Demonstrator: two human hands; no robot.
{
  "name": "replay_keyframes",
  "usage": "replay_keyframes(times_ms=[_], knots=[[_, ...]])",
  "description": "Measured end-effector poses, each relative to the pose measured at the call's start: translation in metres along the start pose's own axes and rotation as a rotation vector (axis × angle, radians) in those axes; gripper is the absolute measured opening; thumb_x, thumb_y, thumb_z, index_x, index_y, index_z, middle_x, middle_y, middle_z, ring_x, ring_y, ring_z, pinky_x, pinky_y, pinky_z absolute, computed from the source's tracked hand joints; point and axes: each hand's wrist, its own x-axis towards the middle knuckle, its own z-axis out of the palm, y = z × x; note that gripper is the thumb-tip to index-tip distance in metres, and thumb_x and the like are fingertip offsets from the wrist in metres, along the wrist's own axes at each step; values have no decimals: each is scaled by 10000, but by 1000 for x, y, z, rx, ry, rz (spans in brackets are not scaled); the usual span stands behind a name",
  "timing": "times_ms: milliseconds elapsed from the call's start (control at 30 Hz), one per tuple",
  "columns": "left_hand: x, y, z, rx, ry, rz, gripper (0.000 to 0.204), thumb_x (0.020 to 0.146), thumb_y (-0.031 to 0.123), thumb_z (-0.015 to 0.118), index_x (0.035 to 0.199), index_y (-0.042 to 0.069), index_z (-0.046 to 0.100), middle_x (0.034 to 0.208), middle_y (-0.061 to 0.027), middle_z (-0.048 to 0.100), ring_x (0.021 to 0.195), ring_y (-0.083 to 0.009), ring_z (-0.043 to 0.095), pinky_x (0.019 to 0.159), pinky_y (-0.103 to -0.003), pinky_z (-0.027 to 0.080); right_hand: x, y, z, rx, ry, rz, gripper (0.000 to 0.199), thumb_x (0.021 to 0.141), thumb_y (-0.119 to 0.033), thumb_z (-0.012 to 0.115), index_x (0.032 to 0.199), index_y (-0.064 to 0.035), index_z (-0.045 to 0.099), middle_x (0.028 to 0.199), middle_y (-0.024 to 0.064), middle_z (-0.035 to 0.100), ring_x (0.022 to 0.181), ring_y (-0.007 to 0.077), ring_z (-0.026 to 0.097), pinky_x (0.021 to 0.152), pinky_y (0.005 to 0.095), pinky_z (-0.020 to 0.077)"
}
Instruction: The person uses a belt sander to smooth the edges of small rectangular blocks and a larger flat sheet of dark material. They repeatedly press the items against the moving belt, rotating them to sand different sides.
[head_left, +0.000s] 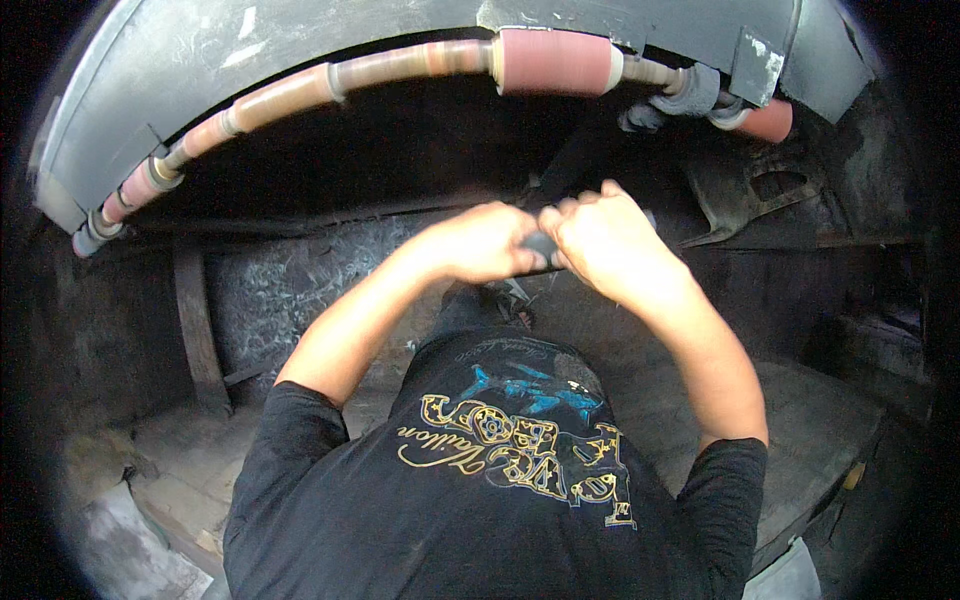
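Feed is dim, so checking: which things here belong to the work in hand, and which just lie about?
In hand: left hand and right hand, both closed on a small dark piece, below the sanding drum.

Lying about: dark metal blade, wooden plank.

The scene is dim overall, with a heavy black vignette closing in at every corner of the fisheye frame. Light falls from above and in front, brightest on the two hands, left hand and right hand, and on the forearms, whose skin is slightly washed out. The long roller shaft across the top catches a soft sheen, and the grey guard above it shows pale glare patches. The space beneath the shaft sinks into deep shadow with almost no detail. Straight edges bow strongly toward the rim. The fingers look soft and slightly blurred; the black shirt print is sharper.
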Motion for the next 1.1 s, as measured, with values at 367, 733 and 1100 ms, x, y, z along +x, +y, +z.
replay_keyframes(times_ms=[367, 733, 1100], knots=[[1, -33, 6, -1486, 327, 8, 407, 917, 203, 703, 1250, -6, 602, 1155, -133, 688, 1025, -229, 682, 938, -389, 544, 0, -44, 99, 2157, 268, 544, 547, 910, -322, 729, 1308, 14, 566, 1234, 108, 645, 1070, 178, 620, 926, 343, 508], [21, -24, 6, -1716, 402, 187, 447, 1024, 357, 507, 1293, 4, 562, 1224, -156, 658, 1117, -270, 644, 985, -442, 512, 3, -33, 71, 2068, 301, 535, 426, 895, -242, 736, 1227, 4, 630, 1132, 91, 691, 976, 169, 658, 883, 336, 528], [100, -75, -79, -1808, 371, 830, 576, 1009, 480, 420, 1300, -3, 540, 1248, -202, 625, 1150, -324, 605, 1042, -463, 448, 60, 25, 3, 2020, 413, 513, 404, 884, -263, 718, 1186, -5, 641, 1040, 70, 707, 882, 155, 677, 826, 311, 553]])
